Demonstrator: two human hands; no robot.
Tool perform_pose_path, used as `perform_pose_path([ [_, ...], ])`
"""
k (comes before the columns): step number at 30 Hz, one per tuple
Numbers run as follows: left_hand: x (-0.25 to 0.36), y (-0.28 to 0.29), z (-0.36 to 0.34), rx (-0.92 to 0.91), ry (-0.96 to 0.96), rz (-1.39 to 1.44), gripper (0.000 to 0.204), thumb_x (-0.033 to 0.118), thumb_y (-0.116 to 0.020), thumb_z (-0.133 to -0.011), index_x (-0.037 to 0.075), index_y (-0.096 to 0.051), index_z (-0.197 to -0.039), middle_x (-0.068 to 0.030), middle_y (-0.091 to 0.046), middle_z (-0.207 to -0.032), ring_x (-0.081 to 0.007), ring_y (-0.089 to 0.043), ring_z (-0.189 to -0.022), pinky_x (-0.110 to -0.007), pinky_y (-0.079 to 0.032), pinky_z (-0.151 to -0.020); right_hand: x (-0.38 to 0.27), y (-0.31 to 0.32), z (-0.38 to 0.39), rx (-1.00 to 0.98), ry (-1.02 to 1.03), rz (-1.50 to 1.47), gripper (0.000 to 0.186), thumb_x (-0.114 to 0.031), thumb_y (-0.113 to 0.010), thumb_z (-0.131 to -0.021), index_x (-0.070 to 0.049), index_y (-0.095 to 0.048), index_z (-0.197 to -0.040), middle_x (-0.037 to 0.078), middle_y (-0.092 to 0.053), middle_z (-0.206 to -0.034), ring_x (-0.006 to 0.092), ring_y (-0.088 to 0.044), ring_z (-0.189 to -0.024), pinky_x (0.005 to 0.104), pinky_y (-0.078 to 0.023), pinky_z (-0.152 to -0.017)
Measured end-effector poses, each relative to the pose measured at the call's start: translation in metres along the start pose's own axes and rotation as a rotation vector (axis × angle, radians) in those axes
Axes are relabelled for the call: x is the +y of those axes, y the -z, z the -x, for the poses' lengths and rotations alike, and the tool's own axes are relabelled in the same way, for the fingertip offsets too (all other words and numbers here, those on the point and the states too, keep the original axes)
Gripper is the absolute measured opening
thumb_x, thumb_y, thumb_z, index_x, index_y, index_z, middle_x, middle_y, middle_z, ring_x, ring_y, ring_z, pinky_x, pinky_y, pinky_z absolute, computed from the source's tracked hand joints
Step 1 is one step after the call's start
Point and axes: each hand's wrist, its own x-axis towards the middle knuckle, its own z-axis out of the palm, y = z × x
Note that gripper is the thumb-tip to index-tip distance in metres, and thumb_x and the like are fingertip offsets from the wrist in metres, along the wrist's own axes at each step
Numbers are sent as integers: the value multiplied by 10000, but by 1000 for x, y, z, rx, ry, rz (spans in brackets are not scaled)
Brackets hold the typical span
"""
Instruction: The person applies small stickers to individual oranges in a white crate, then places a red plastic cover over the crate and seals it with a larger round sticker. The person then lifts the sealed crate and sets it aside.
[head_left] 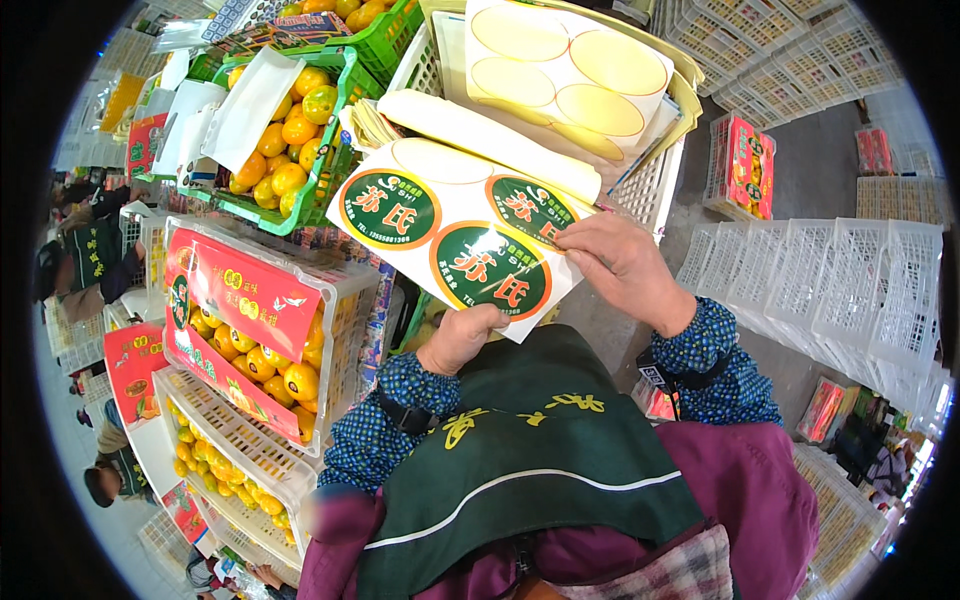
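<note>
A white sticker sheet (pixel 400 262) is held tilted in front of my apron. Green oval labels with orange rims sit on it, and a pale yellow oval backing shows bare at its top. My left hand (pixel 460 340) is closed on its lower edge, thumb on top. At the sheet's right side, the fingers of my right hand (pixel 630 265) are pinched together at the edge of the upper right label (pixel 525 208). How far that label is lifted cannot be made out. Behind the sheet lies a rolled cream backing sheet (pixel 490 140).
A white crate (pixel 655 185) holds used backing sheets (pixel 570 60). To the left are a green crate (pixel 345 110) of orange citrus and a clear basket (pixel 345 300) of fruit with red card. Stacked white baskets (pixel 820 280) stand right. Another person (pixel 85 255) is at far left.
</note>
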Motion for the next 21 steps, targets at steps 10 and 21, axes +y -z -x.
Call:
perform_pose_path([
  [10, 21, -1, 4, -34, -405, -519, 185, -158, -755, -726, 3, -683, -780, -197, -767, -1157, -305, -759, -1028, -388, -615, -883, 5, -4, -5, 14, 28, -8, 94, -49, -659, -963, -16, -691, -1045, 162, -693, -959, 371, -674, -931, 448, -547, -810],
  [21, 16, 3, 5, -54, -253, -312, 239, -162, -704, -740, -21, -724, -931, -186, -738, -1219, -288, -736, -1056, -384, -609, -887, -1, -1, -5, -44, 6, 16, 176, -135, -711, -917, -28, -647, -1042, 140, -667, -1023, 347, -660, -971, 446, -552, -821],
])
